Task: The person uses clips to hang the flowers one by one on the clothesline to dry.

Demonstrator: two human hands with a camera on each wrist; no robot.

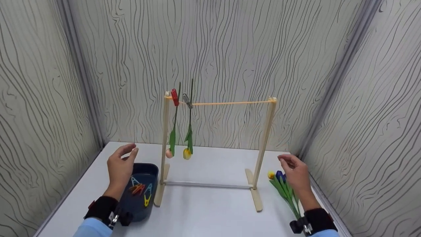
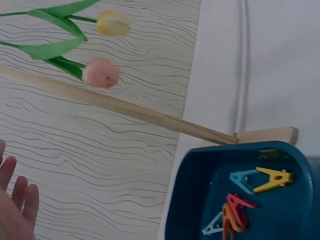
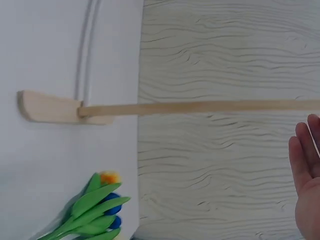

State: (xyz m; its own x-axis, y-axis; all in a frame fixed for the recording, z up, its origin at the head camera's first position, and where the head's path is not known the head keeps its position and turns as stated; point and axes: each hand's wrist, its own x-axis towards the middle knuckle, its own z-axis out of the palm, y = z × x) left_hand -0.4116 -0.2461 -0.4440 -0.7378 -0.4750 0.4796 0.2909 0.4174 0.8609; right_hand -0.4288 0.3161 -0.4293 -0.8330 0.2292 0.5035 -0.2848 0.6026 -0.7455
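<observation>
The left hand's [image 1: 120, 167] fingers are loosely bent, holding nothing; whether thumb and fingertips touch is unclear. The right hand [image 1: 296, 174] is relaxed too, its fingers gently curved around nothing. Below the right hand, on the white table [image 1: 210, 210], lies a bunch of tulips [image 3: 95, 206] with yellow-orange and blue blooms and green leaves. Beneath the left hand sits a dark blue tray [image 1: 138, 212] holding a small group of clips [image 2: 235, 212] in teal, yellow, red, orange and pale blue. Between the hands stands a wooden frame [image 1: 264, 144] with an orange line [image 1: 230, 103] strung across its top. Near its left post, two tulips hang bloom-down: a pink tulip [image 1: 169, 153] at a red clip [image 1: 175, 97] and a yellow tulip [image 1: 187, 154] at a grey clip [image 1: 187, 100]. Wood-grain-patterned walls [image 1: 223, 42] surround the table.
</observation>
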